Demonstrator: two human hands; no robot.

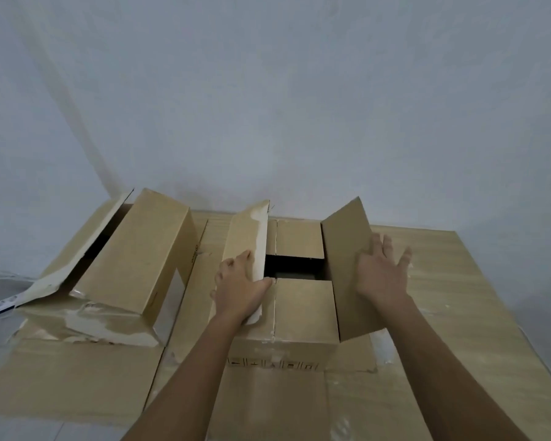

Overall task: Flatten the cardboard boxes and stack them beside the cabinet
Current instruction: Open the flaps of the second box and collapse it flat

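A brown cardboard box [303,316] stands upright in the middle, its top partly open with a dark gap between the two inner flaps. My left hand [240,289] grips the raised left outer flap [247,237], thumb over its edge. The palm of my right hand [380,270] lies flat, fingers spread, against the outside of the raised right outer flap [347,249]. A second cardboard box [140,253] lies tilted on its side at the left, its flaps hanging open and its tape torn.
Flattened cardboard sheets [458,313] cover the floor under and around both boxes. A white wall [268,106] rises close behind them. A white power strip [2,305] with a cable lies on the grey floor at the far left.
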